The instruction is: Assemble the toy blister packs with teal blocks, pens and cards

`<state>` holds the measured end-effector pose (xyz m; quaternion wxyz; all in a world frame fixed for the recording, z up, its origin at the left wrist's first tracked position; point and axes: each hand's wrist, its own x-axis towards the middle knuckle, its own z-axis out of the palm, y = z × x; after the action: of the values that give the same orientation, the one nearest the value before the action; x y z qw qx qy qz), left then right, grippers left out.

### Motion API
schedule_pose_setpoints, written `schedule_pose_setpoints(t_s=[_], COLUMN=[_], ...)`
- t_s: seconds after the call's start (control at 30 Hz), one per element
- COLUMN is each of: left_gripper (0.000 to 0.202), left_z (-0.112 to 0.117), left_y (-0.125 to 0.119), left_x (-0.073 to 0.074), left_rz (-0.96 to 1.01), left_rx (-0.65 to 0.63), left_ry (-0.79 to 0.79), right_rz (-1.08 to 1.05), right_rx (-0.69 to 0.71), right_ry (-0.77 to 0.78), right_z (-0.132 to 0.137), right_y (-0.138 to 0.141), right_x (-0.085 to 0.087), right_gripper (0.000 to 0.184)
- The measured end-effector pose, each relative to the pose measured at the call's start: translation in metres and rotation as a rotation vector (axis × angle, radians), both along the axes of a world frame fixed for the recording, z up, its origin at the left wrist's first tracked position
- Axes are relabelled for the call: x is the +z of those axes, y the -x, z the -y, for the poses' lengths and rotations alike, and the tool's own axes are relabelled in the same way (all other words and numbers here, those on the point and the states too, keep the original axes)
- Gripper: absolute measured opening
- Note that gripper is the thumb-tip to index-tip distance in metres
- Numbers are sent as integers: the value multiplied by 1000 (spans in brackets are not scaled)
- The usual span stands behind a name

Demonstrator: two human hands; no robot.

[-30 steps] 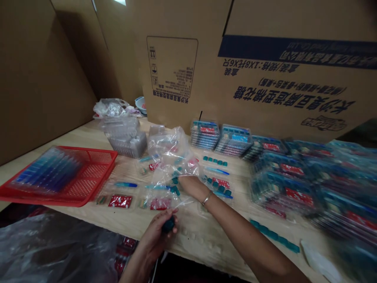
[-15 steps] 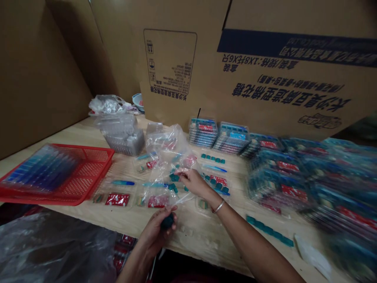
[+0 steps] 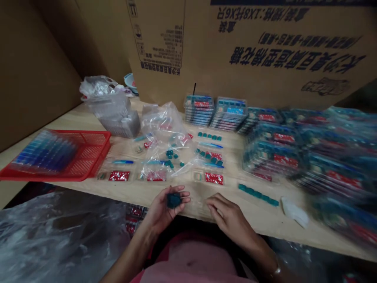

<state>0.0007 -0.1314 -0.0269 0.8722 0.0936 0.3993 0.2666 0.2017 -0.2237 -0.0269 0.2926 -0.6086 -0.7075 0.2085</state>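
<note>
My left hand [image 3: 169, 204] is palm up above the table's front edge, fingers loosely curled around a dark teal piece or clump [image 3: 173, 200]. To its right, my right hand [image 3: 228, 214] hovers near the edge with its fingers closed; whatever they hold, if anything, I cannot make out. Beyond both hands, loose teal cubes [image 3: 170, 153] lie on or in a crumpled clear plastic bag [image 3: 160, 131]. Clear trays with red dotted packets [image 3: 119, 175] and blue sticks [image 3: 122, 162] surround the bag. A row of teal cubes [image 3: 258, 194] lies to the right of my right hand.
A red basket [image 3: 91, 151] with blue sticks stands at left, stacked empty clear trays [image 3: 118, 118] behind it. Filled boxes [image 3: 231, 114] are piled at back and right. A white paper-like piece [image 3: 294, 212] lies at right. A large carton [image 3: 206, 51] walls off the back.
My right hand has drawn back from the cubes at the plastic bag to the table's front edge. My left hand has turned more palm up, and the view has tilted down.
</note>
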Motion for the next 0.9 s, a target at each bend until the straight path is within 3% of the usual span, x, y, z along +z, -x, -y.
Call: schedule_pose_setpoints(t_s=[0.2,0.3,0.4,0.57,0.77,0.83,0.9], left_gripper=[14,13,19,21,15,17,23], left_z=[42,64,75,75,66,64,62], left_y=[-36,-44,-47,-66,-102,-101,-92], left_x=[-17,-29,-32,-25,-21,-17,-14], left_rz=[87,126,120,18,-114,-162,-250], left_rx=[-84,-150,-244,-232,-178,-212,-222], left_ry=[-1,31,47,52,-116,-189,-317], right_rz=[-56,-21,-55,-41,-83,13,183], right_rx=[36,38,-58,-230,-342,-400,-375], right_ry=[-142,-89,-43,-168,-314,-370,-385], right_z=[23,32,44,53,47,48,53], right_y=[18,17,10,-6,-28,-41,-53], right_x=[-3,-13,-22,-22,-32,-42,-52], right_gripper=[25,24,20,16,17,18,20])
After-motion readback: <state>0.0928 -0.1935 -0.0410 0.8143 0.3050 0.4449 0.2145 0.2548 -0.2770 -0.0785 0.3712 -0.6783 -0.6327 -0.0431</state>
